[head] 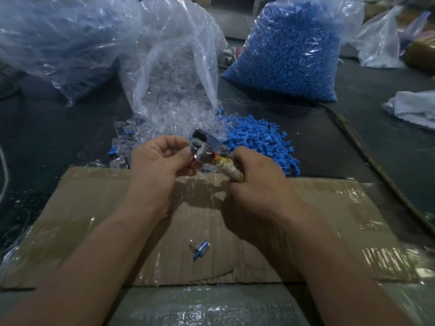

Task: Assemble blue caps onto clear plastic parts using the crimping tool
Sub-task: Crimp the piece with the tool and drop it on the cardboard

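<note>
My right hand (pixel 255 178) grips the tape-wrapped handle of the metal crimping tool (pixel 207 149), held above the far edge of the cardboard sheet (pixel 317 208). My left hand (pixel 157 161) has its fingers curled at the tool's metal head; what they pinch is hidden. Just beyond the tool lie a loose pile of blue caps (pixel 259 140) and a spill of clear plastic parts (pixel 164 123) from an open bag. One assembled piece (pixel 199 249), clear with a blue cap, lies on the cardboard between my forearms.
A full bag of blue caps (pixel 289 50) stands at the back right. A large crumpled plastic bag (pixel 58 38) fills the back left. A white cloth (pixel 414 109) lies at the right edge, and a dark cord (pixel 376 168) runs along the table's right side.
</note>
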